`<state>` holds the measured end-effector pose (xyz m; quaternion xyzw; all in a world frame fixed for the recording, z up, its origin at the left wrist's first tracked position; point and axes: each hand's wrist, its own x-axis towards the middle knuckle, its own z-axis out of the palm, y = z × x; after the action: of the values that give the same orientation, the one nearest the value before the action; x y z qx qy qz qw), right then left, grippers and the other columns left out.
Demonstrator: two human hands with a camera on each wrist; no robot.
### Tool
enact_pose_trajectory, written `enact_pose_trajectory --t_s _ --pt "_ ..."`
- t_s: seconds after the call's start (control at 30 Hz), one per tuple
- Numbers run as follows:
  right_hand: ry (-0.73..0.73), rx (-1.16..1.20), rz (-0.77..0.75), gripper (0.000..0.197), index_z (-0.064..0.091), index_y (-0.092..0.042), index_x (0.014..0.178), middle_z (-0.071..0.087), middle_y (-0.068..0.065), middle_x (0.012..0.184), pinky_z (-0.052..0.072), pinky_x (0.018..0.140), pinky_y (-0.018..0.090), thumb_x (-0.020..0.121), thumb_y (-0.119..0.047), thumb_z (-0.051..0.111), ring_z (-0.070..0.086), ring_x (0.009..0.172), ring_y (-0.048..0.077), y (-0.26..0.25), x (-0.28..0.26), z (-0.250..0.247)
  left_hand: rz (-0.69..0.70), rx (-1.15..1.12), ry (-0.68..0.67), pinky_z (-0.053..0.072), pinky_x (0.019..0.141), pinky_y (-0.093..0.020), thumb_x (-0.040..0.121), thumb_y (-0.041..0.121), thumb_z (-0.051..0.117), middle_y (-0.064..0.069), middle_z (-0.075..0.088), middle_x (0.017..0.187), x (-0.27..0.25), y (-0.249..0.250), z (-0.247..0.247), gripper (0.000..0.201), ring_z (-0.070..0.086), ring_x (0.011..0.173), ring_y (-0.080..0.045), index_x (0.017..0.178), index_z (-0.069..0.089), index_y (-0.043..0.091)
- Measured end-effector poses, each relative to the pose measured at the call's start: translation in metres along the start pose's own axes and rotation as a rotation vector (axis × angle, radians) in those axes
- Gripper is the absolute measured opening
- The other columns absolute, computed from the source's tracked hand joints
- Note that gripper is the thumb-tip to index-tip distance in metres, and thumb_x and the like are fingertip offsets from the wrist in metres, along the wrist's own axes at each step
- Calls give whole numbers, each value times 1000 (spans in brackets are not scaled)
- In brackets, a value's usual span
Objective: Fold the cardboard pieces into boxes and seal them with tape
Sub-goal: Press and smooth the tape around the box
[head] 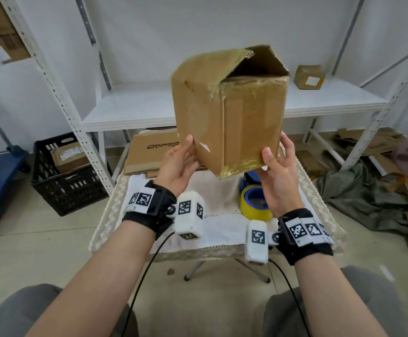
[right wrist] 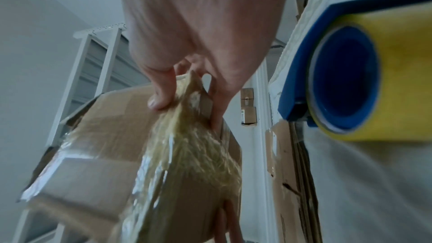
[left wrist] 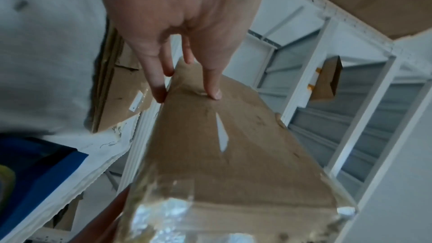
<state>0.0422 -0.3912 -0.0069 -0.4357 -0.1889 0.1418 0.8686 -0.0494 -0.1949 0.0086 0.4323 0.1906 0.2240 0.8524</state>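
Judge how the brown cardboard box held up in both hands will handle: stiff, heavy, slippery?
The brown cardboard box is probably light: left hand and right hand lift it by its lower corners alone. Its walls look straight, so fairly stiff. Glossy tape at the gripped corner may feel slippery.

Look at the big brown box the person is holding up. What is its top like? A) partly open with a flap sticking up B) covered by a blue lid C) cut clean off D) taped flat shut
A: in the head view the cardboard box, held up between the left hand and the right hand, has a top flap lifted, showing a dark opening.
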Motion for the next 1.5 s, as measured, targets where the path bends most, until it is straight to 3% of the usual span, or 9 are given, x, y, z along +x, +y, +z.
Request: enact_pose_trajectory --t_s 0.23,0.37,0.53,0.7,0.83,0.97,1.07,1.3,1.5 --pt "45 -103 -53 59 35 -8 150 61 2 134 54 97 42 97 7 56 63 117 18 -20 51 -31 -4 381 -95 53 102 -37 90 58 65 5 75 106 42 -1 61 55 67 112 -19 128 67 18" --pt "64 -118 -47 58 36 -12 149 56 6 139 53 102 48 98 8 54 62 118 20 -27 91 -56 -16 597 -152 48 106 -38 55 89 70 5 61 141 72 -2 91 103 54 133 -22 140 56 32" --pt "93 -213 -42 61 38 -16 146 51 12 147 51 106 47 94 11 56 60 125 25 -28 132 -86 -18 773 -289 21 124 -49 60 62 79 -7 25 166 103 -18 118 128 29 150 -22 161 14 18" --pt "152 -360 -23 65 42 -17 141 59 7 137 57 79 21 88 17 60 62 117 22 -15 155 -113 -73 714 -253 35 120 -40 68 13 91 -3 36 160 142 -52 115 120 45 140 -20 162 15 18" --pt "176 -440 14 67 48 -26 132 58 4 137 60 86 32 84 18 63 65 116 20 2 162 -129 -91 654 -276 41 111 -31 76 -14 77 -5 29 163 160 -74 109 114 38 145 -23 162 11 19" --pt "206 -494 58 71 52 -30 127 58 5 138 57 96 47 78 22 64 64 119 25 17 168 -139 -94 747 -280 38 113 -35 68 -2 87 -3 22 166 175 -92 97 126 33 149 -24 162 6 22" --pt "219 -529 108 71 50 -28 127 58 4 136 57 96 46 79 24 61 63 121 26 27 169 -142 -144 883 -278 35 119 -48 43 28 96 -6 30 163 184 -104 86 148 37 146 -24 162 8 23" --pt "293 -619 222 66 48 -24 126 61 2 127 53 102 45 81 20 66 62 121 24 39 166 -144 -134 1013 -243 41 116 -45 43 38 97 -6 48 152 191 -108 81 144 48 138 -24 161 17 21" --pt "431 -690 302 57 47 -13 136 62 11 125 52 77 29 88 11 63 63 111 26 25 164 -135 -110 1002 -219 39 117 -42 63 22 95 -5 45 153 165 -91 82 122 46 139 -22 159 20 11"
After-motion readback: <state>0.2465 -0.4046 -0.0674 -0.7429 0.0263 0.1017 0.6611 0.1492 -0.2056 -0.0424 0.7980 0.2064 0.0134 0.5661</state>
